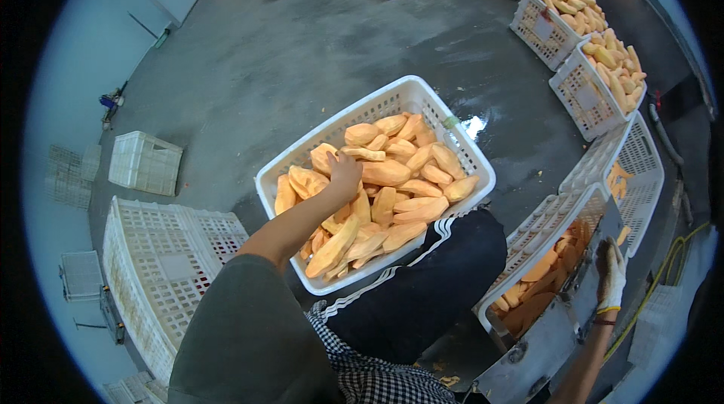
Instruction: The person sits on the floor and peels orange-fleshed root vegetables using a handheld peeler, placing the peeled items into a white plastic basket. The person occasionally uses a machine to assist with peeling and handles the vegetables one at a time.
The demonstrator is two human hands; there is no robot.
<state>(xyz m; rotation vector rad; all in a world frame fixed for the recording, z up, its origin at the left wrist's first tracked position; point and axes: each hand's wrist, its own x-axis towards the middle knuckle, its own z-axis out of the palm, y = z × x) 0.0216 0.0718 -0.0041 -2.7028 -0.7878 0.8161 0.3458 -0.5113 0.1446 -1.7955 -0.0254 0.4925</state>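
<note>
In front of me stands a white perforated plastic crate [376,93] holding many peeled orange sweet potatoes [386,172]. My bare left hand [346,171] reaches into it from above, fingertips against a peeled sweet potato [322,158] near the crate's far-left side. Whether the fingers grip it is hard to make out. On the right, my right hand [611,277] wears a white knit glove stained brown and lies at the top of a metal machine [529,356]. Its fingers point away from me, and what lies under the palm is hidden. Beside the machine, a white crate [557,217] holds orange slices [540,268].
Crates heaped with peeled sweet potatoes [616,65] line the right side. Another white crate [645,161] there holds a few orange pieces. Upturned white crates [164,262] stand close on my left. A yellow hose [639,308] runs along the right. The grey floor [271,65] looks wet.
</note>
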